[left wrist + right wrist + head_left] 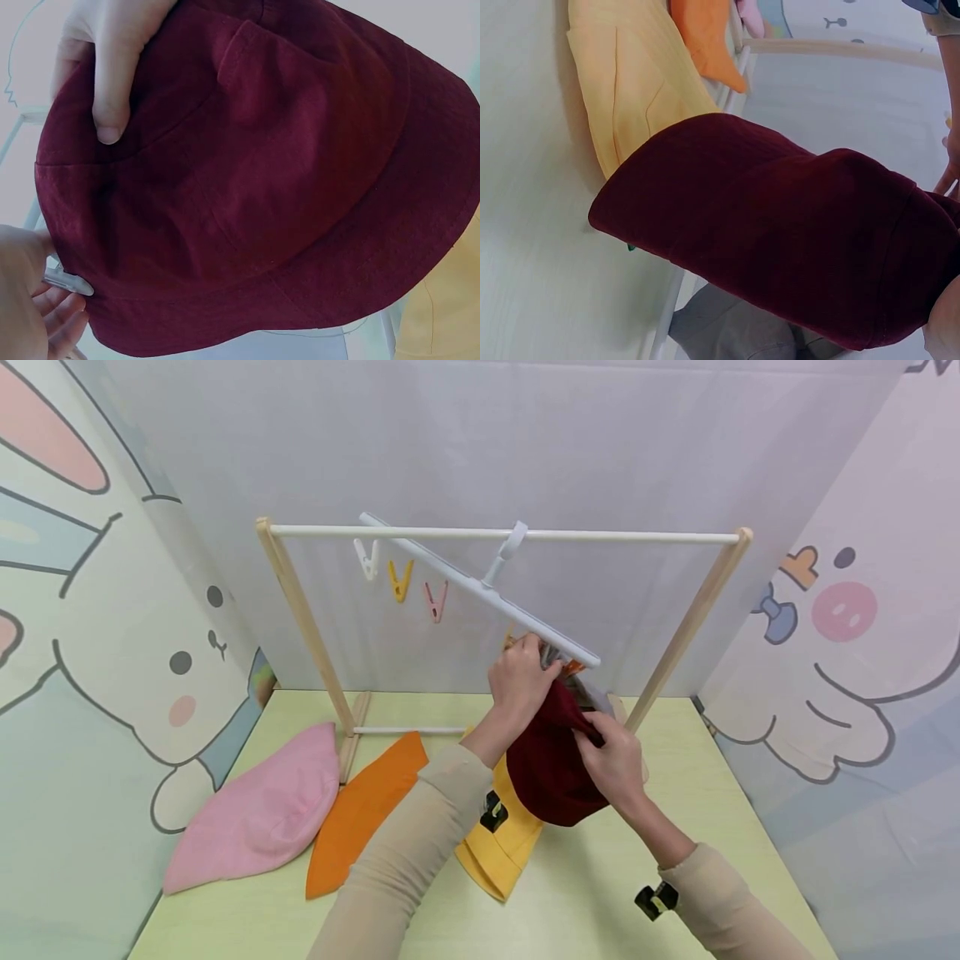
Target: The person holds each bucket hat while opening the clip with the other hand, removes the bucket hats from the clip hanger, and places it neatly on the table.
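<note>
A maroon bucket hat (555,768) hangs between both hands below the low end of a white hanger (450,567). My left hand (522,677) is up close to that end; in the left wrist view its fingers pinch a pale clothespin (69,282) at the hat's edge. My right hand (615,758) grips the hat's fabric on the right, and its thumb (112,112) presses into the crown in the left wrist view. An orange piece (573,668) shows beneath the hanger, partly hidden. Whether the clothespin bites the fabric I cannot tell.
The tilted hanger hooks over the top rail (637,536) of a wooden rack. White (367,560), yellow (401,582) and pink (436,602) clothespins hang under it. Pink (262,814), orange (367,814) and yellow (498,852) hats lie on the table; a grey hat (739,324) is behind the maroon one.
</note>
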